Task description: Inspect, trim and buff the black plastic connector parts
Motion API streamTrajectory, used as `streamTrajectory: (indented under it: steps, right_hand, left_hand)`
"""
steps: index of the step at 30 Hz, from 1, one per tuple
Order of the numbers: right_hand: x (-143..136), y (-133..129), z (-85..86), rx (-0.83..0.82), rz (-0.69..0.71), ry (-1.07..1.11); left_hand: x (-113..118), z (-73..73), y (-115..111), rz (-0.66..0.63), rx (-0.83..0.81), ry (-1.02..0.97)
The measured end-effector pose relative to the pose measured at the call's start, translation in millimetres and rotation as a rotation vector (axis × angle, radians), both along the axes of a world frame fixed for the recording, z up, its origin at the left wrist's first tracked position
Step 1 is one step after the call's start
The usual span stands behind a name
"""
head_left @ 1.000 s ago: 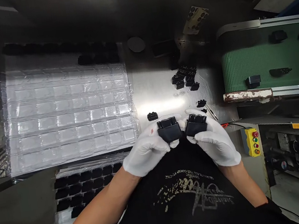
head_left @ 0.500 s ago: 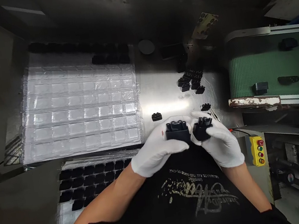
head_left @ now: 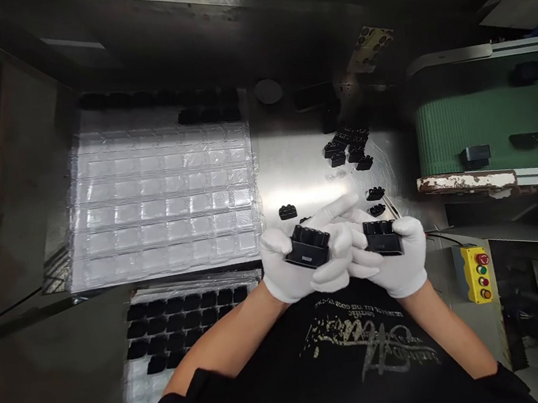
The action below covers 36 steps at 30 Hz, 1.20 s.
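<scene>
In white gloves, both my hands are close together over the near edge of the metal table. My left hand [head_left: 304, 267] is closed round a black plastic connector housing [head_left: 308, 247], its row of round posts facing up and a small label-like patch on its side. My right hand [head_left: 396, 256] grips a similar black plastic housing [head_left: 380, 239] between thumb and fingers. The fingers of the two hands meet between the parts. Just beyond them lie small black multi-knobbed pieces [head_left: 287, 211], and a thin metal tool [head_left: 391, 206] is partly hidden behind my right hand.
On the left is a clear plastic tray [head_left: 149, 209] with many square pockets; black parts fill its far rows. A second tray [head_left: 140, 389] with black parts sits nearer. To the right runs a green conveyor belt [head_left: 440, 129] carrying black parts, above a yellow button box [head_left: 477, 275].
Both housings have been turned, so their sides now face me. My hands have come together, with the fingers touching. The camera view has shifted slightly left.
</scene>
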State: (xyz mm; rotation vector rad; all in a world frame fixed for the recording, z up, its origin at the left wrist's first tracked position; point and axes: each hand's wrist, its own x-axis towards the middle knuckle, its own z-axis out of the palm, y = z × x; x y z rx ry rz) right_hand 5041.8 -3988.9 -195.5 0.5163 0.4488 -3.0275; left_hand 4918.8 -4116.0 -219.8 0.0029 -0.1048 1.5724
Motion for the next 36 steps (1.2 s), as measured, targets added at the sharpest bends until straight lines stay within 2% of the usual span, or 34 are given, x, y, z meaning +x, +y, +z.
streamTrajectory:
  steps: [7, 18, 20, 23, 25, 28, 30, 32, 36]
  right_hand:
    - [4, 5, -4.2, 0.013, 0.042, 0.045]
    - [9, 3, 1.7, 0.144, -0.012, 0.019]
    - [12, 3, 1.7, 0.192, -0.042, -0.012]
    - [19, 1, -0.3, 0.3, -0.121, -0.062]
    - [25, 1, -1.9, 0.38, -0.174, -0.109]
    - [33, 0, -2.2, 0.488, -0.227, -0.208]
    - [38, -1, -0.7, 0.549, -0.261, -0.261]
    - [42, -1, 1.9, 0.604, -0.298, -0.298]
    - [47, -1, 7.8, 0.706, -0.334, -0.347]
  left_hand:
    - [-1, -1.9, 3, -0.112, -0.037, 0.005]
    - [4, -3.0, 6, -0.06, -0.021, 0.082]
    - [4, 0.1, 6, -0.029, -0.05, 0.165]
    - [6, 8.1, 5, 0.064, -0.157, 0.475]
    - [10, 13.4, 5, 0.119, -0.299, 0.683]
    - [16, 19.7, 6, 0.117, -0.534, 0.865]
    - [19, 23.6, 5, 0.087, -0.603, 0.952]
    - [18, 28.0, 3, 0.061, -0.598, 0.996]
    - [9, 37.7, -2, 0.004, -0.54, 0.929]
